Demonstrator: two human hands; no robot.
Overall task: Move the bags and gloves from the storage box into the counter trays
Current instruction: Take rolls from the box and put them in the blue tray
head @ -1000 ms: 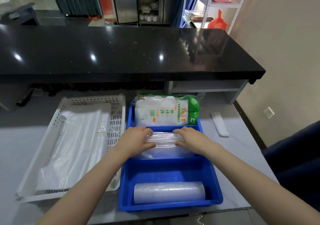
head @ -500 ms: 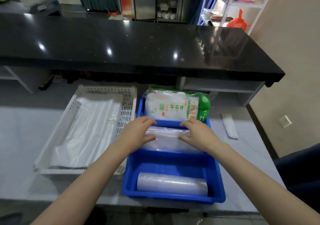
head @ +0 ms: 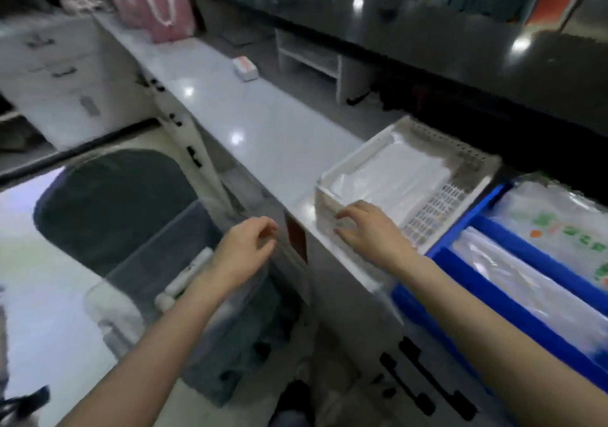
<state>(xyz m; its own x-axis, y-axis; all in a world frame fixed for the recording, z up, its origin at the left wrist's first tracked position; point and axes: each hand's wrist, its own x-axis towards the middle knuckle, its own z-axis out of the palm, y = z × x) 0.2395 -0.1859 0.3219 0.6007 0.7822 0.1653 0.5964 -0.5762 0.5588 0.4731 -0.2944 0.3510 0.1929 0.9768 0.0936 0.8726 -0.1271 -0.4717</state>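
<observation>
The view is blurred and turned left. My right hand (head: 368, 229) rests with spread fingers against the near corner of the white perforated tray (head: 342, 171), which holds flat clear bags (head: 394, 179). My left hand (head: 246, 249) hovers with loosely curled fingers and nothing in it, above a translucent grey storage box (head: 154, 262) on the floor beside the counter. White rolls (head: 187, 272) lie inside that box. At the right, the blue tray (head: 533, 255) holds a green-printed glove pack (head: 559, 226) and a clear bag bundle (head: 513, 281).
The grey counter (head: 263, 130) runs off to the far left, with a small white and orange box (head: 245, 68) and a pink bag (head: 154, 2) on it. A raised black countertop (head: 460, 48) overhangs the back. A dark chair back (head: 108, 206) stands behind the storage box.
The view swung left and down. Both hands left the clear bundle in the blue tray: the right moved to the white tray's corner, the left out over the floor box.
</observation>
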